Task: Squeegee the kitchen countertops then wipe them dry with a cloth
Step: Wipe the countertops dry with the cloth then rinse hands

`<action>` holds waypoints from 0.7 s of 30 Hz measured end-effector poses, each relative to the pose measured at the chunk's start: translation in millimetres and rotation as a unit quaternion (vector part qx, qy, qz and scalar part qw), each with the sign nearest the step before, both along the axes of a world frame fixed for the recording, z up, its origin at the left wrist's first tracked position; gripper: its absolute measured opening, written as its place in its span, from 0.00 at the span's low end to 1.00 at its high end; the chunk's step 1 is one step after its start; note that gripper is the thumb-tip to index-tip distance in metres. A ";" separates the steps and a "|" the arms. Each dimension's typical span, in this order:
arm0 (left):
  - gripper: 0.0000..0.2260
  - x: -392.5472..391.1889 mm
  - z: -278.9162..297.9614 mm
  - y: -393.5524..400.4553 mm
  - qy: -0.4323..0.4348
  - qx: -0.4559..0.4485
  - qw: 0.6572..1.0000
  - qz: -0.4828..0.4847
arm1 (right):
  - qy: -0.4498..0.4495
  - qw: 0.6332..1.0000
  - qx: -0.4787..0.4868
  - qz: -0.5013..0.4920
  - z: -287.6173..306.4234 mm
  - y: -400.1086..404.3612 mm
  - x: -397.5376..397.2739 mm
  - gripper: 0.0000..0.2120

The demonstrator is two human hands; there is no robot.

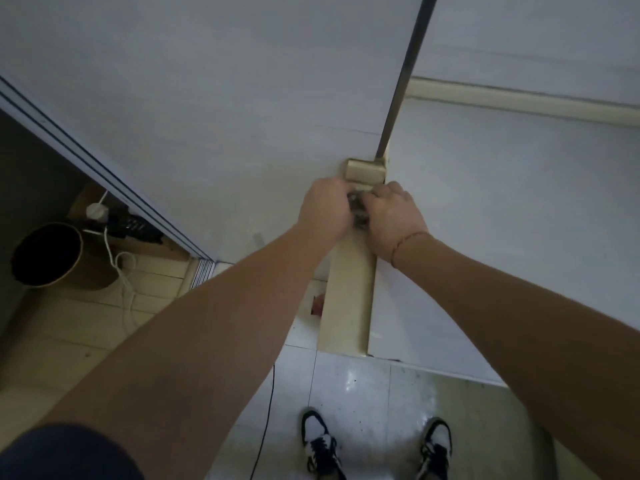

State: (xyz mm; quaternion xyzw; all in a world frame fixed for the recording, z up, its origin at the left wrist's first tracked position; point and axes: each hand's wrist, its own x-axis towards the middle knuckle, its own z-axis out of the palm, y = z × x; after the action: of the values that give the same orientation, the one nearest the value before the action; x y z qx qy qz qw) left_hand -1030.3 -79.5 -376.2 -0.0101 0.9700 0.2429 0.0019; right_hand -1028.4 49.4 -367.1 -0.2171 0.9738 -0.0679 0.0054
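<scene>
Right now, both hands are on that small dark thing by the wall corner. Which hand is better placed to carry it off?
Probably the right hand: its fingers curl over the dark object from above. The left hand touches its side. What the object is, and which hand actually grips it, can't be told.

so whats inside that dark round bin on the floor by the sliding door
The bin shows only a dark interior; nothing in it can be made out. A white cable runs beside it, outside, from a white plug behind. Its bottom is lost in shadow.
</scene>
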 end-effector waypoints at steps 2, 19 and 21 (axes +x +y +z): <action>0.05 27.8 3.6 -0.2 -0.015 -0.006 1.000 -0.015 | -0.011 0.999 -0.024 0.021 2.3 2.6 24.9 0.15; 0.08 266.6 1.1 26.9 -0.153 -0.005 0.987 -0.051 | -0.112 0.969 -0.004 0.219 0.9 30.3 228.6 0.07; 0.12 292.5 -10.6 38.4 -0.191 0.042 0.977 -0.079 | -0.102 0.964 -0.073 0.232 -8.7 57.3 251.6 0.04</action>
State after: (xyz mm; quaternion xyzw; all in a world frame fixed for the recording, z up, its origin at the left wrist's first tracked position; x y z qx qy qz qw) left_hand -737.8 -41.1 -386.8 0.0207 0.9383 0.2764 0.2068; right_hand -776.8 106.7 -375.8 -0.4290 0.8832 -0.1580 0.1047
